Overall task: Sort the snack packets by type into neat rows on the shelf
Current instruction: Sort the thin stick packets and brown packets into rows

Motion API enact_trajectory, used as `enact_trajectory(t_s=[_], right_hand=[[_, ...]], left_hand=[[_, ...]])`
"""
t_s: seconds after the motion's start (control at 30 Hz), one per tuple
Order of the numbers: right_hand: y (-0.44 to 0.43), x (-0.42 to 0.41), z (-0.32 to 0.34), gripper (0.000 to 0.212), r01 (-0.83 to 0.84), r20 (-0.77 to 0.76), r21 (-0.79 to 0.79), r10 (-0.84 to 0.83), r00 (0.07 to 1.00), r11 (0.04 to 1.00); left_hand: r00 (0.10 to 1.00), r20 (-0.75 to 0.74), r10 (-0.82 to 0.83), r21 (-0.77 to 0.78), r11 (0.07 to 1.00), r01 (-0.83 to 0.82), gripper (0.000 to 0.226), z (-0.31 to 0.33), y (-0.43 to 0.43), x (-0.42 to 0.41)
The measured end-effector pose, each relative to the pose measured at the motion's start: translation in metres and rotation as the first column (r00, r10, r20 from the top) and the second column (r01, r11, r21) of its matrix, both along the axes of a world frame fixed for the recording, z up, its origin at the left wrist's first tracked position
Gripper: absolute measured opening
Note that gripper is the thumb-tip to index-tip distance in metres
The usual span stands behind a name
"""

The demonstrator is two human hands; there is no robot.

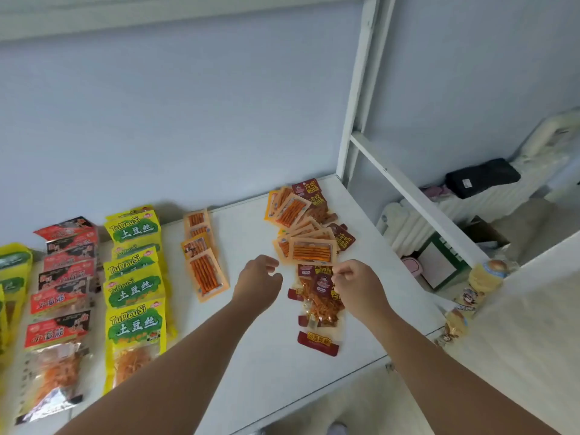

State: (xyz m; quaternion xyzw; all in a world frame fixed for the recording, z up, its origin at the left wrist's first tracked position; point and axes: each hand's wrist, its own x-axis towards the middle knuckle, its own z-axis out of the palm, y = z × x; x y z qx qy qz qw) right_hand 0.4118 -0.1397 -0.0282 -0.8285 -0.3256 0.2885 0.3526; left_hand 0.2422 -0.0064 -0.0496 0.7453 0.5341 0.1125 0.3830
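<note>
White shelf board fills most of our view, with a pale blue wall behind it. On the left we see three neat rows: red and black packets, yellow packets, and orange stick packets. To the right lies a mixed pile of orange and dark red ones, all jumbled up.

Our left hand hovers between the orange row and the pile. Its fingers are loosely curled, the thumb is apart, and it holds nothing.

Our right hand is over the dark red packets at the near end of the pile. Its fingers are curled, with the tips right at the corner of the front orange packet. It may be pinching that corner, but we cannot tell for sure.

Some pale packets lie off to the right on another white top.
</note>
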Motion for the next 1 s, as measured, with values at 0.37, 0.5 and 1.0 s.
enact_trajectory(t_s=[0.37,0.5,1.0], right_hand=[[-0.013,0.031,-0.011,0.017,-0.101,0.051,-0.024,0.102,0.993,0.995],[0.006,0.041,-0.005,0.022,-0.084,0.038,-0.048,0.086,0.996,0.995],[0.046,0.044,-0.013,0.027,0.007,-0.191,-0.063,-0.019,0.981,0.998]], left_hand=[[0.996,-0.079,-0.04,0.034,0.999,0.042,0.04,-0.002,-0.029,0.035],[0.974,-0.167,-0.152,0.133,0.976,0.175,0.055,0.012,0.0,0.053],[0.731,-0.541,-0.416,0.24,0.757,0.608,0.077,-0.005,0.06,0.105]])
